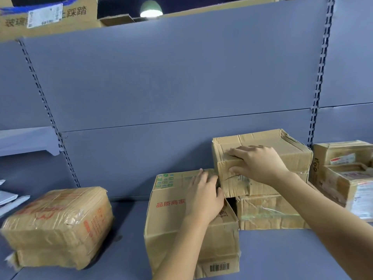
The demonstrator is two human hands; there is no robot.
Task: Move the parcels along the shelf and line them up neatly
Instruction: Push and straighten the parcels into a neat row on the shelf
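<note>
A worn cardboard parcel (282,150) sits stacked on a flatter taped parcel (268,213) at the back right of the grey shelf (282,255). My right hand (256,162) grips the upper parcel's front left corner, fingers over the top edge and thumb on the front face. Beside them stands a parcel with red print and a barcode (171,219). My left hand (203,195) lies on this parcel's top right edge, fingers reaching toward the gap beside the stacked parcel. A tape-wrapped parcel with red lettering (58,225) lies apart at the left.
More taped parcels with labels (347,174) crowd the far right. White packets (8,197) lie at the left edge. A grey back panel (171,87) with slotted uprights rises behind. Cardboard boxes (50,15) stand on the shelf above. Bare shelf shows between the left parcel and the middle one.
</note>
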